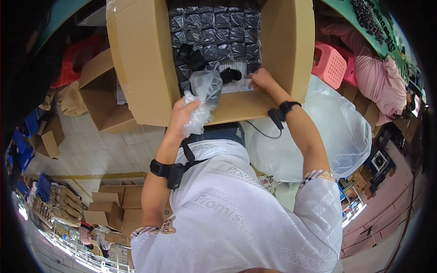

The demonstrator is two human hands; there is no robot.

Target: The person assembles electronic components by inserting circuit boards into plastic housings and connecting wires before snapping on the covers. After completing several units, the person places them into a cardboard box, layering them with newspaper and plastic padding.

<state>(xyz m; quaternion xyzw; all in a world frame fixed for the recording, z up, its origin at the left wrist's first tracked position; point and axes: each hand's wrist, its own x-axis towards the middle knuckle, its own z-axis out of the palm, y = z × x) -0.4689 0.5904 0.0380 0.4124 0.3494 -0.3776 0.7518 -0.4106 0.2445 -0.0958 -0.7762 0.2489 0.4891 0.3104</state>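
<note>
A big open cardboard box (136, 59) stands in front of me. Inside it, rows of black pieces wrapped in clear plastic (222, 22) fill the far part. My left hand (180, 117) is closed around the gathered neck of a clear plastic bag (202, 88), which hangs over the near left of the box; something dark shows through it. My right hand (264, 80) is inside the box by its right wall, fingers curled together; what they hold, if anything, is hidden. Loose black pieces (231, 74) lie between my hands, on a white printed sheet (237, 84).
A large translucent plastic bag (314, 136) bulges at my right. Pink stools (327, 64) and a person in pink (378, 86) are beyond it, beside a green table (387, 25) with small dark parts. Another open carton (102, 93) stands to the left.
</note>
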